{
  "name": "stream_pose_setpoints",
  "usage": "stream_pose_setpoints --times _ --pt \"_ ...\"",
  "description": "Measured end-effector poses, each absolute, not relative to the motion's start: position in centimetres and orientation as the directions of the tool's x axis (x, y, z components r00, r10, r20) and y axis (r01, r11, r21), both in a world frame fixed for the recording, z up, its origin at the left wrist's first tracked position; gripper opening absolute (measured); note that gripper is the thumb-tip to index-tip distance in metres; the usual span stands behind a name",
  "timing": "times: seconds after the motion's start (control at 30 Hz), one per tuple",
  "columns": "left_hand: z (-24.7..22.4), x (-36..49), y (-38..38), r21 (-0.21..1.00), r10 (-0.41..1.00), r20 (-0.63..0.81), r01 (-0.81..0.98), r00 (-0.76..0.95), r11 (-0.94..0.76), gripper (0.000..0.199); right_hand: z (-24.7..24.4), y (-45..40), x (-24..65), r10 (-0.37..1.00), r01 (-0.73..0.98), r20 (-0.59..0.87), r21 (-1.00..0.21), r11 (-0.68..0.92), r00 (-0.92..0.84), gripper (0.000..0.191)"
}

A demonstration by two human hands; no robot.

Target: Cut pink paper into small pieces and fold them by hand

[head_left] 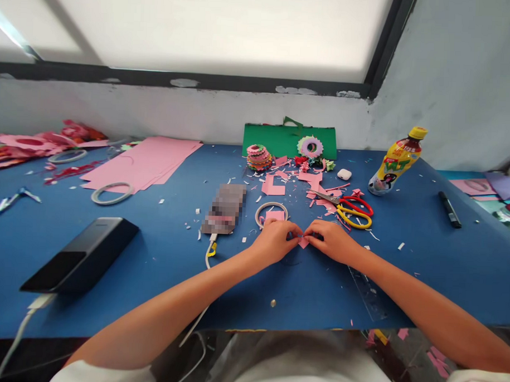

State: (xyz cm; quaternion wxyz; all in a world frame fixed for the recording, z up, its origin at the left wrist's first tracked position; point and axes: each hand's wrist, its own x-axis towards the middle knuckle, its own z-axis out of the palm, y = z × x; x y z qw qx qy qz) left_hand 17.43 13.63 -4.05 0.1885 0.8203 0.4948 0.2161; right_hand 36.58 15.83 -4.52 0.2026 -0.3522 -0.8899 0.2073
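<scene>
My left hand and my right hand meet fingertip to fingertip over the blue table. Between their pinched fingers is a small piece of pink paper, held by both. Just behind my left hand lies a roll of tape with a pink paper square at its ring. Scissors with red and yellow handles rest behind my right hand, among pink scraps. Farther back, an L-shaped pink piece lies flat.
A phone with a cable lies left of my hands, and a black device stands farther left. Pink sheets, a green folder and stacked paper rings are at the back. A bottle and black pen are right.
</scene>
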Motion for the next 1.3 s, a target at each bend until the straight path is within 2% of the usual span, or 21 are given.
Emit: stream_pose_setpoints --times 0.17,0.37,0.47,0.57,0.7,0.8,0.97,1.13,1.3 --pt "-2.9 17.9 12.8 0.49 0.876 0.24 0.726 0.419 -0.482 0.013 -4.4 15.3 36.4 0.707 0.544 0.312 -0.47 0.695 -0.634 0.008" --pt "-2.4 17.1 13.0 0.353 0.816 0.376 0.747 0.439 -0.564 0.012 -3.9 14.4 36.0 0.749 0.535 0.392 -0.529 0.659 -0.535 0.011" --pt "-2.3 15.8 13.8 0.32 0.824 0.434 0.792 0.365 -0.52 0.012 -3.5 14.3 36.1 0.782 0.541 0.401 -0.568 0.621 -0.476 0.015" --pt "-2.3 14.9 14.1 0.367 0.845 0.439 0.798 0.305 -0.479 0.012 -3.3 14.4 36.2 0.79 0.525 0.404 -0.593 0.61 -0.461 0.015" --pt "-2.6 15.3 13.3 0.43 0.841 0.345 0.726 0.417 -0.537 0.021 -3.2 14.1 35.8 0.756 0.5 0.412 -0.573 0.649 -0.509 0.011" --pt "-2.9 16.1 12.5 0.408 0.818 0.335 0.71 0.468 -0.574 0.02 -3.2 13.9 35.6 0.699 0.492 0.462 -0.498 0.714 -0.546 0.009" --pt "-3.0 16.7 11.8 0.407 0.772 0.463 0.669 0.436 -0.622 0.02 -3.4 13.8 35.6 0.616 0.521 0.575 -0.347 0.78 -0.538 0.011" --pt "-2.9 17.1 11.7 0.472 0.783 0.485 0.637 0.39 -0.61 0.018 -2.9 14.1 35.8 0.653 0.525 0.583 -0.404 0.749 -0.483 0.011" --pt "-2.1 17.2 11.4 0.66 0.866 0.427 0.565 0.26 -0.496 0.016 -2.2 15.7 37.5 0.735 0.515 0.58 -0.536 0.669 -0.352 0.012"
